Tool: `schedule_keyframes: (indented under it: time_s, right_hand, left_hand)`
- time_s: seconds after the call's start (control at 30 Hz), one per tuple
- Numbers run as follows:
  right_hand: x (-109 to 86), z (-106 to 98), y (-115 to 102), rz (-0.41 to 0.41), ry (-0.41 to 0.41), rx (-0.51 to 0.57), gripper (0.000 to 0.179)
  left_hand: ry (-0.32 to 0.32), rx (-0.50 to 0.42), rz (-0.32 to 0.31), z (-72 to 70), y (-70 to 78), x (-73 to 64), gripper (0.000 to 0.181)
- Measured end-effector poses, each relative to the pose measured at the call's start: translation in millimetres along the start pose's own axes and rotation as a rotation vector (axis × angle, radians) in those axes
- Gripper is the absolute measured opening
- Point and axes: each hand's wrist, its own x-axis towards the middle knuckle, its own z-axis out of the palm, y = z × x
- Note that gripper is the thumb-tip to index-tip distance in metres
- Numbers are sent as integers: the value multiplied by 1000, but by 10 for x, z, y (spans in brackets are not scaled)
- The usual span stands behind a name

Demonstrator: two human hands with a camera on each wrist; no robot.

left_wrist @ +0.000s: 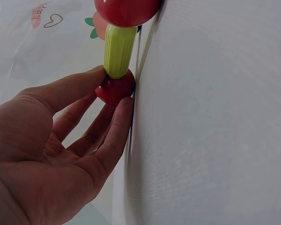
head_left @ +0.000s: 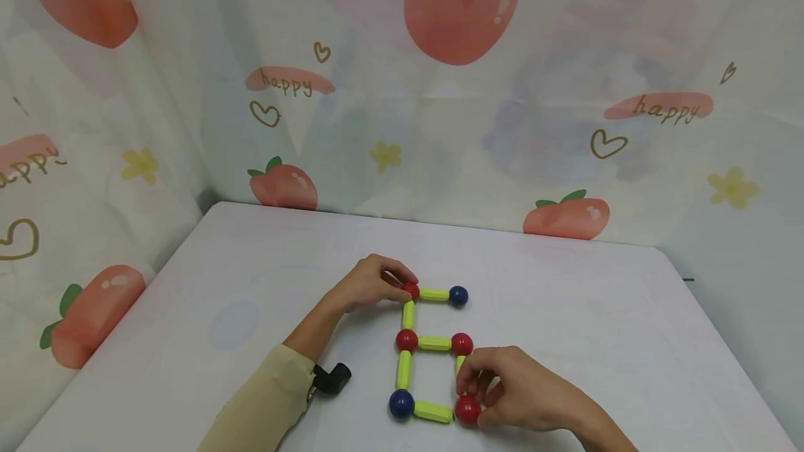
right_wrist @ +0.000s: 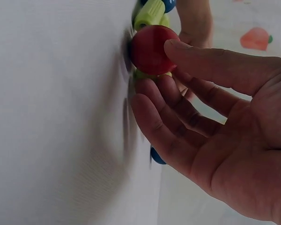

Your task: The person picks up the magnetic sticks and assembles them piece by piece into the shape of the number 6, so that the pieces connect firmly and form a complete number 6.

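Note:
A figure of balls joined by yellow-green rods, shaped like a 6, lies on the white table. My left hand (head_left: 375,283) pinches the top-left red ball (left_wrist: 115,90) between thumb and fingers; a ribbed rod (left_wrist: 119,51) runs from that ball. At the lower right, my right hand (head_left: 518,388) grips another red ball (right_wrist: 152,49), thumb on one side, fingertips on the other. The bottom rod (head_left: 433,411) ends just beside this ball, seemingly with a thin gap. Two more red balls, the left one (head_left: 406,340) and right one (head_left: 462,344), form the middle row.
Blue balls sit at the upper-right end (head_left: 458,296) and the lower-left corner (head_left: 401,404) of the figure. A black device (head_left: 331,379) sticks out from the left sleeve (head_left: 266,396). Printed cloth (head_left: 440,131) hangs behind the table (head_left: 301,246).

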Motion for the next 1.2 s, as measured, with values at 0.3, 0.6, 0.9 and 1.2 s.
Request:
schedule_keyframes:
  time_s: [0.3,0.6,0.9,1.2]
  right_hand:
    - [55,-98,-33,51,215,-45,22]
    - [244,-37,-58,227,369,56,31]
    - [328,-28,3,236,353,174,30]
    - [351,-41,58,242,334,241,32]
  left_hand:
    - [6,3,7,-4,-12,-9,23]
    - [2,-2,5,-3,-22,0,23]
    - [-3,-14,10,-2,-6,-3,24]
    - [0,-17,3,1,5,-13,24]
